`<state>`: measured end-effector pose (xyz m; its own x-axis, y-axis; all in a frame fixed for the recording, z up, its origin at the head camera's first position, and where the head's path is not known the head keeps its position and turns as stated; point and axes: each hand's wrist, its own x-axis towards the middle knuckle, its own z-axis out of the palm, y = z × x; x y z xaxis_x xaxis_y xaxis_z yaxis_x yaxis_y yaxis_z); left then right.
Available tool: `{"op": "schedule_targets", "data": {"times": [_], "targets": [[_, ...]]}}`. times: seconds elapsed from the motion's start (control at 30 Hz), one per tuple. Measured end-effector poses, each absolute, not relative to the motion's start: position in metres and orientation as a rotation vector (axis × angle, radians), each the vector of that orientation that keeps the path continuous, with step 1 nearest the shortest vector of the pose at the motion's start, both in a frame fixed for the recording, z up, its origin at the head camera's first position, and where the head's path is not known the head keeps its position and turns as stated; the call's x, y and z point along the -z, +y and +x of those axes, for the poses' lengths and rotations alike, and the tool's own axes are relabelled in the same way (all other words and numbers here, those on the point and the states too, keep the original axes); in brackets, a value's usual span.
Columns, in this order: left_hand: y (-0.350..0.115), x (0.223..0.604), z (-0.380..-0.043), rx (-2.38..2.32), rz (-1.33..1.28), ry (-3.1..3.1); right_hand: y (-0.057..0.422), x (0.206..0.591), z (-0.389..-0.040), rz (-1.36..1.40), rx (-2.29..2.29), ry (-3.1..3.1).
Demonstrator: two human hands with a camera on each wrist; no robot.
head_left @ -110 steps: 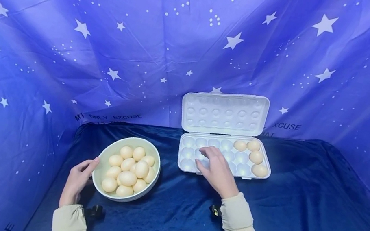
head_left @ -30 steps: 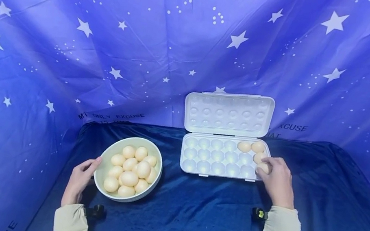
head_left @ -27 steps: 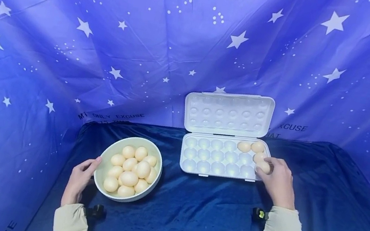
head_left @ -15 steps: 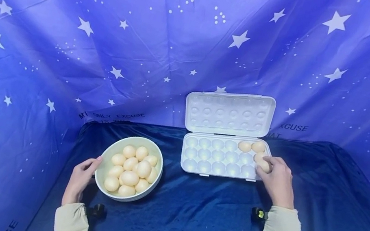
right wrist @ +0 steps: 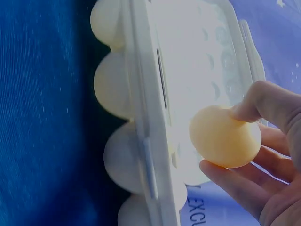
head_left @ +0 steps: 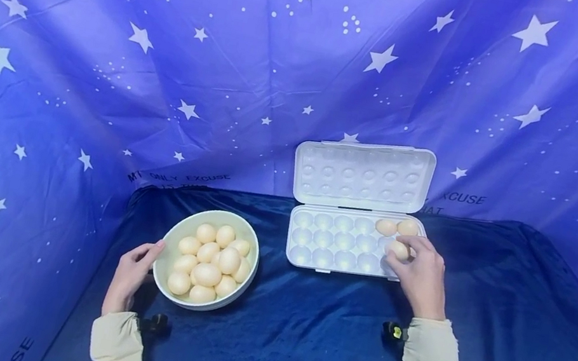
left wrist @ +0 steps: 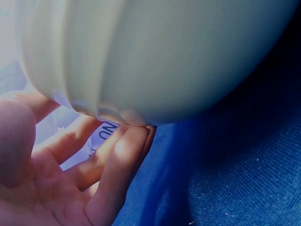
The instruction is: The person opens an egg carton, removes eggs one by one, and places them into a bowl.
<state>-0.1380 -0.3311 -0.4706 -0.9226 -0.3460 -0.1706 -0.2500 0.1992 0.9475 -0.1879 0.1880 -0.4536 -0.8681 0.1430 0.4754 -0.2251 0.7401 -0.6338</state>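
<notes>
My right hand point(head_left: 421, 281) pinches a cream-coloured egg point(head_left: 399, 250) between thumb and fingertips, over the right end of a white egg carton point(head_left: 345, 240) whose lid is up. The right wrist view shows the egg point(right wrist: 223, 136) with fingers point(right wrist: 237, 188) around its side. Two eggs point(head_left: 386, 227) sit in the back right cups; my hand covers part of the cups at that end. On the left, my left hand point(head_left: 129, 278) holds a pale green bowl point(head_left: 167, 262) of several eggs by its rim. In the left wrist view its fingers point(left wrist: 127, 155) lie against the bowl's outside.
The raised carton lid point(head_left: 362, 174) leans back near a blue curtain point(head_left: 264, 60) printed with stars. Dark blue cloth point(head_left: 285, 335) covers the table. A small black device point(head_left: 392, 332) sits by the right wrist, another point(head_left: 159, 324) by the left.
My right hand has gone from over the carton's middle to its right end and taken the front right egg. Since half a second ago it has shifted left with it. The left hand stays put.
</notes>
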Motion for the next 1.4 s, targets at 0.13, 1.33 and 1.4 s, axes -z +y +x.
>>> {"op": "schedule_targets", "data": {"times": [0.13, 1.33, 1.4], "targets": [[-0.331, 0.471, -0.139, 1.857, 0.601, -2.356, 0.178, 0.453, -0.189, 0.130, -0.981, -2.413], [-0.331, 0.472, -0.139, 1.861, 0.590, -2.353, 0.031, 0.430, -0.187, 0.592, -1.159, -2.408], [-0.332, 0.472, -0.139, 1.849, 0.592, -2.362, 0.022, 0.430, -0.184, 0.627, -1.164, -2.416]]}}
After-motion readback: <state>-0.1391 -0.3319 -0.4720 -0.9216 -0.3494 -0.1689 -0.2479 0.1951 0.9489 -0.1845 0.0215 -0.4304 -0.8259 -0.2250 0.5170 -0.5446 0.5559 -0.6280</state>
